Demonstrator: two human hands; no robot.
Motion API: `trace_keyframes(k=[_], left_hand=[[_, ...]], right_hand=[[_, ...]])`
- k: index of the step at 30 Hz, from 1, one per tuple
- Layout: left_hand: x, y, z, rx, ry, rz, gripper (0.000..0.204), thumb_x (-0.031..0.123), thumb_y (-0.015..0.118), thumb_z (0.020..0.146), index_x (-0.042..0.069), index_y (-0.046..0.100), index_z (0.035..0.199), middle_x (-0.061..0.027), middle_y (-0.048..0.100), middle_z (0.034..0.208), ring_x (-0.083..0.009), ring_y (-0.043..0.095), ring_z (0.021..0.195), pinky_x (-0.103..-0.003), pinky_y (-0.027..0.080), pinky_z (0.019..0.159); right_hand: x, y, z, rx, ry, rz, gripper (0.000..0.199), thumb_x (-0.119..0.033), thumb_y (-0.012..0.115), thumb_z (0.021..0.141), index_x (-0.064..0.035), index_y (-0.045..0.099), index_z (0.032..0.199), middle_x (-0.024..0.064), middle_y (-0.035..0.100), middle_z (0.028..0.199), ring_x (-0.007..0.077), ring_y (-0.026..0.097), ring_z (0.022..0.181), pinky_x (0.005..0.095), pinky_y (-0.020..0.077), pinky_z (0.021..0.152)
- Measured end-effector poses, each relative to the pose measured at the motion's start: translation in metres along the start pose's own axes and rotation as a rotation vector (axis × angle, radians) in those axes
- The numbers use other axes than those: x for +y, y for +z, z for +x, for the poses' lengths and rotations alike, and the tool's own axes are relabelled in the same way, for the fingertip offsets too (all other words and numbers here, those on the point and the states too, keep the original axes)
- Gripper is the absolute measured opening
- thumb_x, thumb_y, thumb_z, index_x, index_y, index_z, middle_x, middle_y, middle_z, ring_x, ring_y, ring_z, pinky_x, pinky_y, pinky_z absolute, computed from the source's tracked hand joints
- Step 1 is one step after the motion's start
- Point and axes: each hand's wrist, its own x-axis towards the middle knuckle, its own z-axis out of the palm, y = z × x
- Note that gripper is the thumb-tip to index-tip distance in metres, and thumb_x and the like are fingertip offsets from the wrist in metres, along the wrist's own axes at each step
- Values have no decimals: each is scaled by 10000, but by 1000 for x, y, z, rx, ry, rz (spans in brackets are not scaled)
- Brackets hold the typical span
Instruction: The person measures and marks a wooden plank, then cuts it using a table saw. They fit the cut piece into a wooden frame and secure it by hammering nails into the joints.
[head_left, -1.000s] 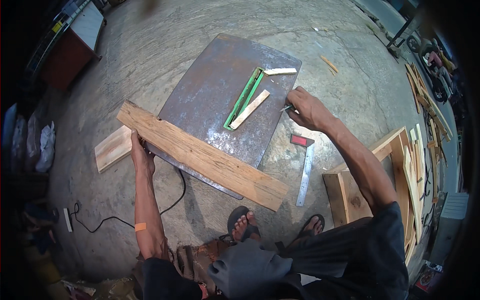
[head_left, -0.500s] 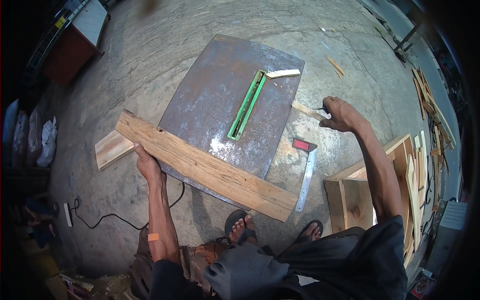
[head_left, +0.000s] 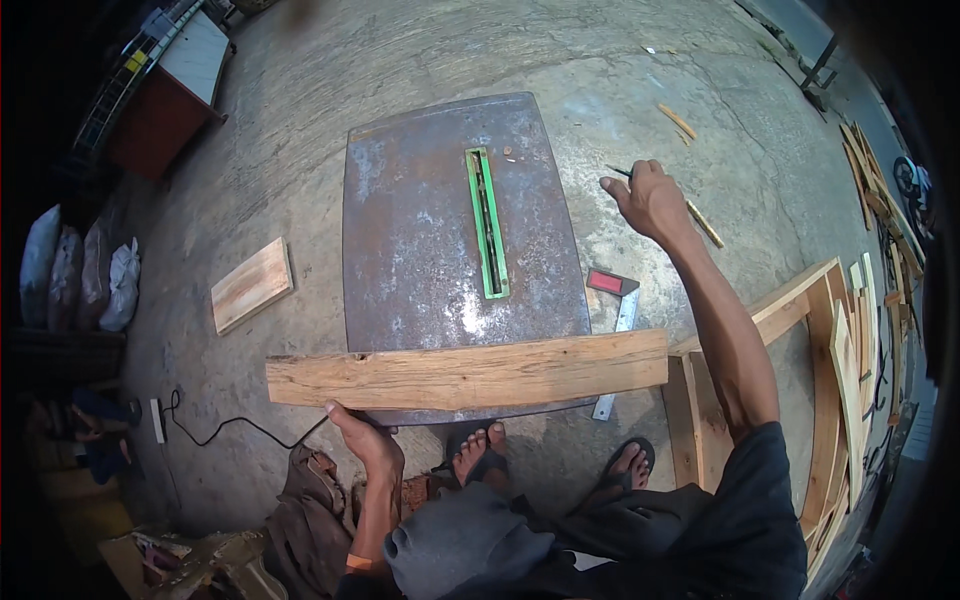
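Observation:
A long rough wooden plank (head_left: 470, 372) lies crosswise on the near edge of a rusty metal saw table (head_left: 420, 230) with a green blade slot (head_left: 487, 222). My left hand (head_left: 365, 440) grips the plank's near edge toward its left end. Out to the right of the table, above the concrete floor, my right hand (head_left: 650, 197) is closed on a thin dark pencil-like stick. A narrow wood strip (head_left: 704, 224) lies on the floor just beyond that hand.
A try square with a red stock (head_left: 618, 320) lies on the floor right of the table. A short board (head_left: 251, 285) lies to the left. Wooden frames and offcuts (head_left: 830, 340) crowd the right side. A cable and power strip (head_left: 170, 420) run at lower left. My sandalled feet (head_left: 480, 455) stand below the plank.
The plank has swung from a diagonal to lie square across the table's near edge. The small wood pieces by the slot are gone. My right hand moved off the table to the right.

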Motion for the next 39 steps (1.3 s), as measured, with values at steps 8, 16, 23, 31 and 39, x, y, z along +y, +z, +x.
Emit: trace_keyframes(k=[8,16,23,31,39], left_hand=[[-20,15,-2,154,219,-170,729,552,266,1079,-62,452,1425,-163,574,1378,-278,571,1256,-392,447,1076],[-11,28,38,156,310,-92,695,534,294,1076,-64,519,1350,-175,609,1293,-276,611,1142,-394,477,992],[-25,-36,32,-327,246,177,609,518,333,1091,-24,494,1319,-117,626,915,-185,582,747,-335,492,701],[-138,-6,-25,-470,423,559,518,265,722,925,-59,531,1282,-165,661,1013,-277,658,914,-390,523,791],[-146,84,-15,-604,432,430,394,326,709,896,-31,698,1062,-259,710,1058,-352,692,969,-414,534,836]], right_hand=[[-29,-64,-171,-350,225,528,604,-525,621,968,76,622,1025,271,695,799,405,724,815,465,543,735],[-48,-37,-129,-326,86,379,615,-509,532,1023,92,652,966,318,679,749,473,713,783,503,565,722],[-45,-27,-99,-322,52,285,702,-565,457,1030,91,689,942,359,674,810,505,699,867,533,549,803],[-51,-19,-110,-293,88,193,667,-547,464,1008,71,709,1066,375,675,975,512,672,995,517,498,908],[-56,-19,-109,-263,89,157,667,-528,446,1006,78,687,1146,398,655,1053,513,627,1121,497,460,985]])
